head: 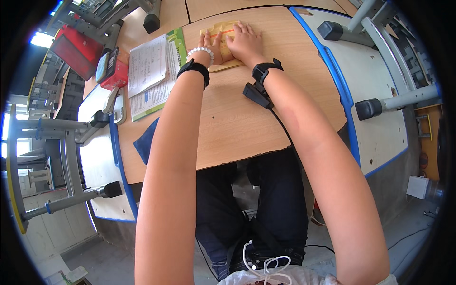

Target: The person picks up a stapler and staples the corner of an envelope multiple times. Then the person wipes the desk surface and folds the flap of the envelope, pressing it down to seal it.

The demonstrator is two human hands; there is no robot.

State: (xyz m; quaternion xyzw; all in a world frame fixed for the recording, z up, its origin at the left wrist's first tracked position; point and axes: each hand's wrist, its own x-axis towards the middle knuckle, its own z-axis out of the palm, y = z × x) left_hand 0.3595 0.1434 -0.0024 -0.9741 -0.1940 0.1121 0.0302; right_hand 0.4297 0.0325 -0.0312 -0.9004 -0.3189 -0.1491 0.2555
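Observation:
A yellow paper packet (225, 27) with an orange line and some writing lies flat near the far side of the wooden desktop (235, 121). My left hand (213, 48) rests palm down on its left part, fingers spread, a white beaded bracelet and a black strap at the wrist. Pressed flat on the packet's right part is my right hand (245, 42), its thumb close to the left hand. A black strap circles the right wrist as well, with a small black device (257, 95) and cable just below it. The packet's middle is partly hidden under the hands.
Left of my hands lie handwritten sheets (148, 64) on a green-edged printed booklet (139, 114). Beyond them are a red box (115, 75) and a red folder (76, 51). A dark blue cloth (145, 142) lies by my left forearm. Upturned stools (368, 108) stand on both sides.

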